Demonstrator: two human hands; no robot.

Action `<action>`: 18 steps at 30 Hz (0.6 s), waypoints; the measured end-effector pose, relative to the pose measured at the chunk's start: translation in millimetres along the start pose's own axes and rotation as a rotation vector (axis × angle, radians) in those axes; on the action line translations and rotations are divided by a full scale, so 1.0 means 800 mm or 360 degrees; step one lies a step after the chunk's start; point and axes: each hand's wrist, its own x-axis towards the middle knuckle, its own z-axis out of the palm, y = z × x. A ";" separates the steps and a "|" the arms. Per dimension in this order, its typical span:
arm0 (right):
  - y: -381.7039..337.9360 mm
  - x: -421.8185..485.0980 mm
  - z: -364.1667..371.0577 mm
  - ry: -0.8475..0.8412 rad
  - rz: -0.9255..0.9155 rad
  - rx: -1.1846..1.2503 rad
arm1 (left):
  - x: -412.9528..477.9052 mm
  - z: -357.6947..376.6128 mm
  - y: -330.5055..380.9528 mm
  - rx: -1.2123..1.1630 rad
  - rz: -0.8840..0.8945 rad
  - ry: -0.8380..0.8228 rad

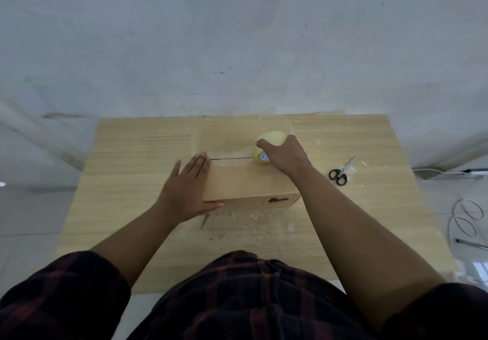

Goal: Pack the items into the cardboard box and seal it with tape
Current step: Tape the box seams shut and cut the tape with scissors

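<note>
On the middle of the wooden worktop point(126, 154) sits the cardboard box point(245, 181), with its flaps shut. Its long side runs from left to right, and so does the dark seam point(232, 158) on top. A black mark point(278, 199) is printed on the near side, too blurry to read. The left hand point(184, 189) lies flat on the left end of the box, its fingers straight and holding nothing. The right hand point(286, 154) has its fingers curled round a yellow tape roll point(269, 139) at the right end of the seam. A white and blue label point(262, 157) inside the roll cannot be read. Black-handled scissors point(339, 174) lie on the worktop right of the box, blades pointing away.
</note>
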 end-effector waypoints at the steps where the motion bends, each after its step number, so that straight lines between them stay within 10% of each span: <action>1: -0.001 -0.001 0.001 0.0004 0.0007 0.0010 | 0.001 0.001 0.000 0.0010 -0.0002 -0.0001; 18: -0.007 -0.021 0.003 0.0018 0.0082 0.0158 | 0.069 0.010 0.059 -0.0086 0.0358 -0.0041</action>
